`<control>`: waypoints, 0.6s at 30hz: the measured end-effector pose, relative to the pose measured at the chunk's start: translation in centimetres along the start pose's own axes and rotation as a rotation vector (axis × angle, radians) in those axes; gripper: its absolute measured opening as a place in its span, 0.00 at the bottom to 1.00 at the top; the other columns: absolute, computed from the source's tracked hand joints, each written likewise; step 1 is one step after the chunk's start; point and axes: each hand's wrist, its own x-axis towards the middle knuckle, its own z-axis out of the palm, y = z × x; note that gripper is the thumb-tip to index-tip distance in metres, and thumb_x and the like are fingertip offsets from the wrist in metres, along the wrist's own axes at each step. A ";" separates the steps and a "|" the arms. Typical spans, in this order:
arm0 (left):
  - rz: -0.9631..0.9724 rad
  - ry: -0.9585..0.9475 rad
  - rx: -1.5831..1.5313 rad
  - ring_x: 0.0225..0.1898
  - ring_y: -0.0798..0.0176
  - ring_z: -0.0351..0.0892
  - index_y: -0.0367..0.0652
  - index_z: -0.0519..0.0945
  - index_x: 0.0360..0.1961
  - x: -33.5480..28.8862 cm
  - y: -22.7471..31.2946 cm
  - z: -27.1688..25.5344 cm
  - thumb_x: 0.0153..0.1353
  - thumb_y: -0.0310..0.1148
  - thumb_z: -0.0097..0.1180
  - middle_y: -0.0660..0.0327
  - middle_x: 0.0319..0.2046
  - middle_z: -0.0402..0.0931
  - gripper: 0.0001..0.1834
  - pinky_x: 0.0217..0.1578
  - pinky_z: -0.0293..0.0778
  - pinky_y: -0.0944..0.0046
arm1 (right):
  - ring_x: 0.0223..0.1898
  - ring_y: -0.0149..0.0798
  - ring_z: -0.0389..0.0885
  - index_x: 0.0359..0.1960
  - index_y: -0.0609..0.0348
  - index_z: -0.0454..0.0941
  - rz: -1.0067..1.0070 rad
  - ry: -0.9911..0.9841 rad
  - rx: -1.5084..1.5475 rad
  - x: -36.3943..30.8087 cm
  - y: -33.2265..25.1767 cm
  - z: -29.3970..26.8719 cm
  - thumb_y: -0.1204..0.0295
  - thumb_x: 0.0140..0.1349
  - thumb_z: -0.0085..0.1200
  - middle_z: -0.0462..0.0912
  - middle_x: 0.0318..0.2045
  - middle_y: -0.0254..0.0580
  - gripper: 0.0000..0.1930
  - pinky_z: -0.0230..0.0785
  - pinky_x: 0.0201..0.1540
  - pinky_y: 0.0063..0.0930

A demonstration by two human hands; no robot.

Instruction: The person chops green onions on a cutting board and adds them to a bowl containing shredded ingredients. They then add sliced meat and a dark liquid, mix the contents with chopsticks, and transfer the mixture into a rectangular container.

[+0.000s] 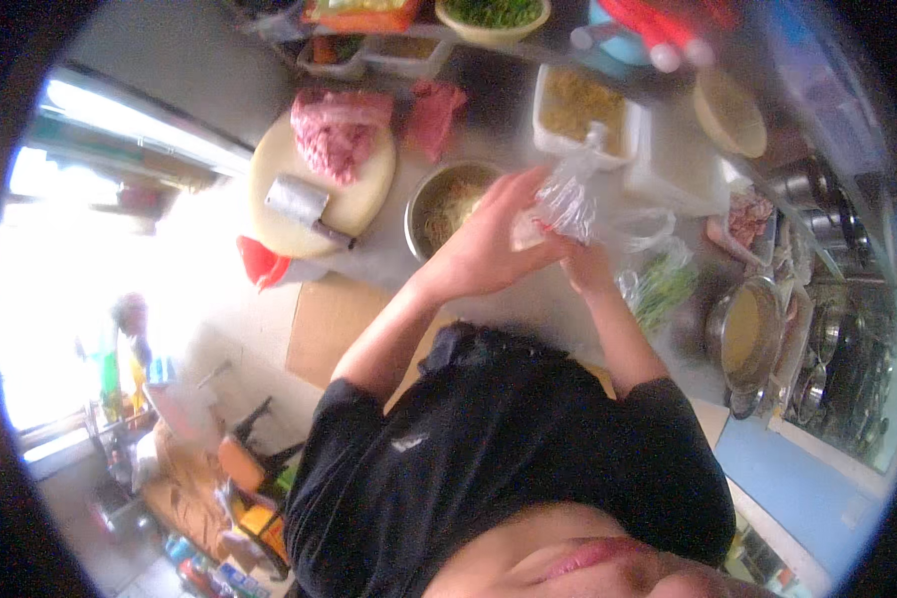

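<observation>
Both of my hands are at a clear plastic bag [571,194] with something pale and a bit of red in its lower part. My left hand [493,237] closes on the bag from the left, its fingers pointing up along it. Against the bag's lower right side is my right hand [585,264], its fingers partly hidden. Just left of the left hand, a metal bowl [410,221] holds pale, shredded-looking food, partly covered by that hand. Farther left, a cleaver [297,199] lies on a round cutting board [269,164] beside chopped raw meat [341,140].
Beyond the bag stands a white tub [541,138] of yellowish-brown food. Green stalks in clear plastic [663,286] lie to the right. Farther right are a metal pan [745,329] and a container of meat [750,217]. A bowl of chopped greens [493,14] sits at the far edge.
</observation>
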 end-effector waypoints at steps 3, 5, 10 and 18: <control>0.020 0.100 0.175 0.62 0.48 0.62 0.36 0.61 0.63 -1.4 -2.0 0.2 0.49 0.37 0.65 0.44 0.58 0.63 0.41 0.62 0.59 0.56 | 0.56 0.49 0.72 0.56 0.52 0.73 -0.076 -0.134 0.067 -1.1 -2.5 -2.6 0.71 0.65 0.47 0.74 0.56 0.46 0.17 0.60 0.62 0.41; 0.069 -0.016 0.305 0.63 0.47 0.61 0.39 0.59 0.64 -2.6 -4.3 2.0 0.53 0.43 0.63 0.41 0.58 0.63 0.42 0.61 0.62 0.55 | 0.59 0.48 0.69 0.56 0.56 0.73 -0.386 -0.064 -0.065 -1.3 -5.0 -2.4 0.73 0.65 0.46 0.71 0.58 0.48 0.17 0.60 0.62 0.40; -0.576 0.035 -0.223 0.51 0.49 0.75 0.45 0.48 0.68 -4.3 -8.0 3.3 0.55 0.43 0.59 0.45 0.49 0.75 0.44 0.53 0.70 0.56 | 0.62 0.48 0.64 0.62 0.58 0.63 -0.618 -0.124 0.073 0.7 -6.6 -1.2 0.70 0.55 0.60 0.65 0.61 0.49 0.32 0.58 0.63 0.39; 0.007 0.210 -0.219 0.61 0.55 0.62 0.43 0.44 0.70 -4.8 -6.1 -0.1 0.47 0.28 0.67 0.50 0.59 0.61 0.54 0.60 0.62 0.55 | 0.52 0.47 0.73 0.50 0.58 0.76 -0.733 0.139 -0.404 4.8 -9.2 -10.1 0.71 0.54 0.59 0.77 0.50 0.44 0.20 0.64 0.58 0.42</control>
